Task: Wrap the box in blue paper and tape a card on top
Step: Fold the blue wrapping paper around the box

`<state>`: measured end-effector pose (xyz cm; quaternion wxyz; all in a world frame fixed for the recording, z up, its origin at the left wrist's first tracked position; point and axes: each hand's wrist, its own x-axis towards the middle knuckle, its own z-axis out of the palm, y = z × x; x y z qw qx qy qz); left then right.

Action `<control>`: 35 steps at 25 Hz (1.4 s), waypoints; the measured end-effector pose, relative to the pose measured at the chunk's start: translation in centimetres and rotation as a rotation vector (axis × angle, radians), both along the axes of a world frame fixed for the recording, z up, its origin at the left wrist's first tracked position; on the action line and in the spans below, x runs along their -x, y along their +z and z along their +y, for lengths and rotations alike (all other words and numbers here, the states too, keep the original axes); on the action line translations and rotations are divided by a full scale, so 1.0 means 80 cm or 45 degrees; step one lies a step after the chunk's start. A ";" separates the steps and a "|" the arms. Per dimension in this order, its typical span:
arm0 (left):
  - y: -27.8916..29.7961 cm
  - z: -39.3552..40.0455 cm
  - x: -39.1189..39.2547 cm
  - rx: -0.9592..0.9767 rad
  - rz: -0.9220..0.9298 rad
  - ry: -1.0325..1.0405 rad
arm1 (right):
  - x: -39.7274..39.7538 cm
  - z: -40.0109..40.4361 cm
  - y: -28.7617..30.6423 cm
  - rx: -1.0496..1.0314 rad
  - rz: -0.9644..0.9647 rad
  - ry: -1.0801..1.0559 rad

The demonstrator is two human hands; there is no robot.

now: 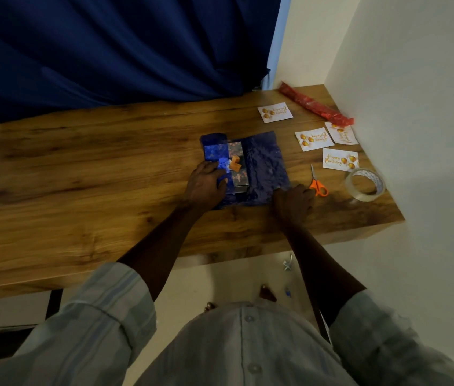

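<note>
- A wooden counter [81, 168] runs across the view; a dark blue curtain [108, 51] hangs behind it at twelve o'clock.
- The left hand [205, 185] presses a folded flap of blue paper [265, 162] onto the box [238, 168], its fingers lying fairly straight on top.
- The box sits mid-counter on the paper, its patterned top partly uncovered. It looks small, stiff and light, likely to slide unless held down.
- The paper looks thin, shiny and crinkly, so it probably creases easily and may tear; its loose right edge seems the best place to grip.
- The right hand [292, 201] rests at the paper's five o'clock corner; whether its fingers pinch it I cannot tell.
- At three o'clock lie orange scissors [318, 185], four birthday cards [338, 160] and a tape roll [365, 185].
- No containers are visible.
</note>
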<state>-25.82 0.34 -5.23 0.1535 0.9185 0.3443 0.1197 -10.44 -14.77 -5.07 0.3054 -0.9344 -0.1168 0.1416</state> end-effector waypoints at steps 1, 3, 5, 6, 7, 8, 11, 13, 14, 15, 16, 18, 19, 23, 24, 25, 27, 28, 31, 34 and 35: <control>0.000 0.000 0.000 -0.002 0.006 0.003 | -0.003 0.000 -0.001 0.012 -0.008 0.005; 0.000 0.000 -0.001 -0.003 0.014 0.012 | -0.008 0.001 0.001 0.044 -0.003 0.004; 0.000 -0.002 -0.001 -0.001 0.009 0.019 | -0.012 0.002 0.004 0.084 0.047 0.031; 0.000 -0.003 -0.001 -0.003 0.005 0.021 | -0.013 0.003 0.004 0.107 0.064 0.046; 0.000 -0.004 0.000 -0.003 0.002 0.023 | -0.012 0.003 0.005 0.117 0.064 0.063; 0.000 -0.005 -0.001 -0.002 0.002 0.025 | -0.012 0.004 0.005 0.101 0.044 0.079; 0.002 -0.005 -0.001 0.011 0.009 0.034 | -0.008 0.004 0.007 -0.218 0.027 0.063; 0.002 -0.006 -0.001 0.020 0.010 0.041 | -0.001 0.003 0.013 -0.526 0.101 -0.020; 0.002 -0.007 -0.002 0.021 0.013 0.044 | 0.003 0.002 0.017 -0.635 0.103 -0.051; 0.003 -0.008 -0.002 0.020 0.015 0.052 | 0.009 0.001 0.022 -0.716 0.092 -0.062; 0.003 -0.009 -0.003 0.018 0.015 0.059 | 0.013 0.001 0.023 -0.778 0.077 -0.059; 0.003 -0.010 -0.004 0.017 0.013 0.070 | 0.022 0.002 0.026 -0.853 0.030 -0.005; 0.003 -0.010 -0.004 0.015 0.013 0.075 | 0.026 0.003 0.025 -0.863 0.005 0.046; 0.006 -0.011 -0.005 0.018 0.027 0.089 | 0.043 0.013 0.022 -0.822 -0.238 0.393; 0.006 -0.010 -0.006 0.021 0.040 0.094 | 0.048 0.015 0.019 -0.774 -0.315 0.480; 0.007 -0.010 -0.006 0.023 0.056 0.101 | 0.052 0.016 0.018 -0.715 -0.379 0.548; 0.010 -0.009 -0.007 0.027 0.075 0.108 | 0.061 0.018 0.019 -0.629 -0.482 0.665; 0.012 -0.009 -0.007 0.029 0.068 0.106 | 0.065 0.019 0.019 -0.610 -0.523 0.718; 0.018 -0.009 -0.005 0.069 -0.025 0.100 | 0.074 0.023 0.018 -0.579 -0.583 0.830; 0.019 -0.008 -0.005 0.203 -0.126 0.145 | 0.079 0.030 0.012 -0.535 -0.627 0.897; 0.019 -0.007 -0.006 0.230 -0.146 0.155 | 0.081 0.031 0.011 -0.521 -0.628 0.910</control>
